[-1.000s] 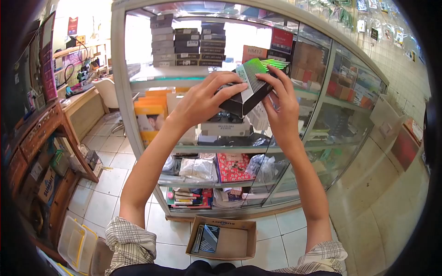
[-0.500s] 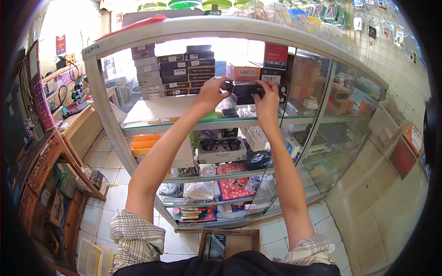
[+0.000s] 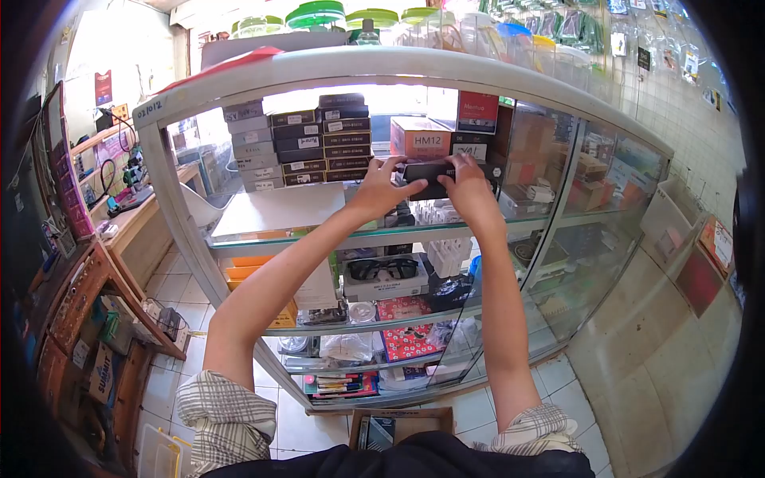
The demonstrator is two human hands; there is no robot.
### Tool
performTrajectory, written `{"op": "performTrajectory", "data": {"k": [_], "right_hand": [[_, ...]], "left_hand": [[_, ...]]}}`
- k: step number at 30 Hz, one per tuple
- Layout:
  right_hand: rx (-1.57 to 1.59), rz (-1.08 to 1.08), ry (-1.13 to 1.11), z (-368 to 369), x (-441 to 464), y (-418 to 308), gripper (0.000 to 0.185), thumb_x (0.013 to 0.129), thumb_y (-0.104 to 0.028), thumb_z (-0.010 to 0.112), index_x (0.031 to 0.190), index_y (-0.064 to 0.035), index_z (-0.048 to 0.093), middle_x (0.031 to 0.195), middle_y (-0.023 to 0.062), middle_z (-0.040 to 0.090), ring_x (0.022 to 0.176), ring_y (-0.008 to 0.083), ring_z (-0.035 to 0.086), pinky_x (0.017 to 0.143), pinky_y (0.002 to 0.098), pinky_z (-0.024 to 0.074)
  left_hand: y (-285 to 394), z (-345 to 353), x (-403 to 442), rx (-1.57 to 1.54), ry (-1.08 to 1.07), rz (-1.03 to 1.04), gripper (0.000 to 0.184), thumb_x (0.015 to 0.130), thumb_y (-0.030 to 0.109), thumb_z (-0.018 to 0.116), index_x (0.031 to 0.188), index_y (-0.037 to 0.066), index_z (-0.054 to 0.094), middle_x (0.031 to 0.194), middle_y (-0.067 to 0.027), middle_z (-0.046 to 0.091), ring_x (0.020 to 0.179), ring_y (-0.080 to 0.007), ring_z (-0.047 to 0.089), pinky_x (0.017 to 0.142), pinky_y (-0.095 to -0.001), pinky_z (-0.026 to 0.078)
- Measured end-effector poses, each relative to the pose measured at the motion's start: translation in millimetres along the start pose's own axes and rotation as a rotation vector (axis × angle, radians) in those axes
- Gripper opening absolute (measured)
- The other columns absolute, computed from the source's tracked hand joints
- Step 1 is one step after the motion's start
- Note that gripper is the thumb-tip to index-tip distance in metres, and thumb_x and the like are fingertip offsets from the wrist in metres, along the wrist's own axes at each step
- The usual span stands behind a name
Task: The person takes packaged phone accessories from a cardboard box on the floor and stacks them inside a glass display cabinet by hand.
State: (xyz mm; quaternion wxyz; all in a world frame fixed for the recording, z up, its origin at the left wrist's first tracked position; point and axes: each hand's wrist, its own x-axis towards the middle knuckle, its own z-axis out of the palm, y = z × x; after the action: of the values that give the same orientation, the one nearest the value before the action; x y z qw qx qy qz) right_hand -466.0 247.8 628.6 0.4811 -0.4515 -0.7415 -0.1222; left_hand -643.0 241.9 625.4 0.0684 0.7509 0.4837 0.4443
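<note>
A small black box (image 3: 428,174) is held level between both hands, just inside the top shelf opening of the glass cabinet. My left hand (image 3: 381,191) grips its left end, thumb against the front and fingers at the upper edge. My right hand (image 3: 472,190) closes on its right part, fingers over the top and thumb on the front. Right behind stand a box marked HM12 (image 3: 422,140) and a red box (image 3: 476,111). Stacked dark boxes (image 3: 347,139) and grey boxes (image 3: 255,151) rise to the left.
A white sheet-like item (image 3: 279,211) lies on the glass shelf (image 3: 319,241). Dark glasses on a white box (image 3: 386,275) sit one shelf below. An open cardboard box (image 3: 422,421) is on the floor near me. At left stands a wooden cabinet (image 3: 60,350).
My left hand has shifted its hold, and its thumb now presses the box's front. My view has tilted slightly up, so the cabinet appears lower. The right hand keeps its grip.
</note>
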Motion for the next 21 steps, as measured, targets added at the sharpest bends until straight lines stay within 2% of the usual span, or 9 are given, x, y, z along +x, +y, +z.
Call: {"op": "performTrajectory", "data": {"k": [2,4,7,9,15,17,18,19,21], "right_hand": [[-0.034,0.028,0.005,-10.1,0.2,-14.0,0.024,0.079,-0.011,0.051,0.1,0.001,0.052,0.107,0.0202,0.053,0.094,0.0377,0.055,0.079,0.0455,0.0447],[-0.106,0.03,0.014,-15.1,1.5,-23.0,0.016,0.076,-0.003,0.047,0.089,0.0018,0.055,0.097,0.0193,0.057,0.091,0.0372,0.056,0.072,0.0433,0.0482],[-0.12,0.018,0.074,1.2,0.5,-13.1,0.016,0.076,-0.006,0.054,0.091,-0.0005,0.057,0.09,0.0168,0.058,0.083,0.0338,0.058,0.073,0.0417,0.046],[-0.209,-0.025,0.087,7.1,-4.7,-12.5,0.018,0.075,-0.004,0.055,0.093,-0.0016,0.057,0.089,0.0155,0.057,0.086,0.034,0.054,0.072,0.041,0.0463],[-0.292,-0.044,0.098,12.3,-9.5,-3.8,0.035,0.068,0.002,0.056,0.102,0.0006,0.054,0.098,0.0157,0.055,0.097,0.0383,0.047,0.072,0.0372,0.0504],[-0.387,-0.025,0.077,14.6,-7.8,-0.1,0.036,0.066,0.001,0.059,0.102,0.0004,0.053,0.097,0.0151,0.054,0.097,0.0385,0.047,0.078,0.0366,0.0483],[-0.287,0.052,0.11,16.2,-8.9,-0.7,0.03,0.071,0.001,0.056,0.101,-0.0025,0.053,0.096,0.0136,0.055,0.095,0.0361,0.044,0.082,0.0396,0.0404],[-0.285,0.049,0.105,15.7,-8.4,-0.7,0.03,0.071,0.001,0.056,0.101,-0.0025,0.053,0.096,0.0136,0.055,0.095,0.0361,0.044,0.082,0.0396,0.0404],[-0.247,0.093,-0.054,7.4,-4.0,1.2,0.042,0.067,-0.004,0.062,0.107,-0.0076,0.053,0.105,0.0147,0.051,0.113,0.0346,0.041,0.102,0.0493,0.0225]], "left_hand": [[-16.6,4.7,11.7,0.004,0.066,0.101,0.063,0.071,0.044,0.065,0.117,0.005,0.047,0.105,-0.0199,0.046,0.083,-0.0249,0.057,0.077,-0.0324,0.045],[-8.9,1.4,7.6,-0.004,0.042,0.067,0.061,0.072,0.044,0.065,0.115,0.005,0.048,0.103,-0.0194,0.048,0.083,-0.0247,0.057,0.076,-0.0323,0.045],[-4.7,-0.7,6.8,-0.022,0.008,0.032,0.058,0.073,0.043,0.064,0.113,0.004,0.049,0.099,-0.0186,0.051,0.084,-0.0243,0.057,0.076,-0.0344,0.045],[-5.0,0.4,7.8,0.073,-0.034,-0.043,0.062,0.077,0.044,0.061,0.121,0.004,0.045,0.109,-0.0181,0.053,0.09,-0.0239,0.058,0.077,-0.0335,0.046],[-0.3,19.2,14.6,0.231,0.007,0.02,0.061,0.073,0.03,0.066,0.121,-0.002,0.044,0.097,-0.0198,0.059,0.078,-0.0245,0.062,0.072,-0.0343,0.047],[-7.3,26.4,20.3,0.194,0.01,0.084,0.058,0.074,0.028,0.066,0.12,-0.002,0.046,0.095,-0.0204,0.06,0.076,-0.0253,0.063,0.071,-0.0346,0.047],[-1.1,26.9,19.1,0.256,0.045,0.11,0.058,0.074,0.027,0.066,0.12,-0.002,0.046,0.096,-0.0219,0.06,0.074,-0.0261,0.063,0.071,-0.035,0.047],[0.2,28.8,19.7,0.256,0.047,0.105,0.058,0.074,0.027,0.066,0.12,-0.002,0.046,0.096,-0.0219,0.06,0.074,-0.0261,0.063,0.071,-0.035,0.047],[2.8,30.4,20.8,0.333,0.049,0.111,0.057,0.073,0.027,0.067,0.121,0.003,0.048,0.097,-0.0217,0.06,0.078,-0.0267,0.063,0.072,-0.0371,0.046]]}}
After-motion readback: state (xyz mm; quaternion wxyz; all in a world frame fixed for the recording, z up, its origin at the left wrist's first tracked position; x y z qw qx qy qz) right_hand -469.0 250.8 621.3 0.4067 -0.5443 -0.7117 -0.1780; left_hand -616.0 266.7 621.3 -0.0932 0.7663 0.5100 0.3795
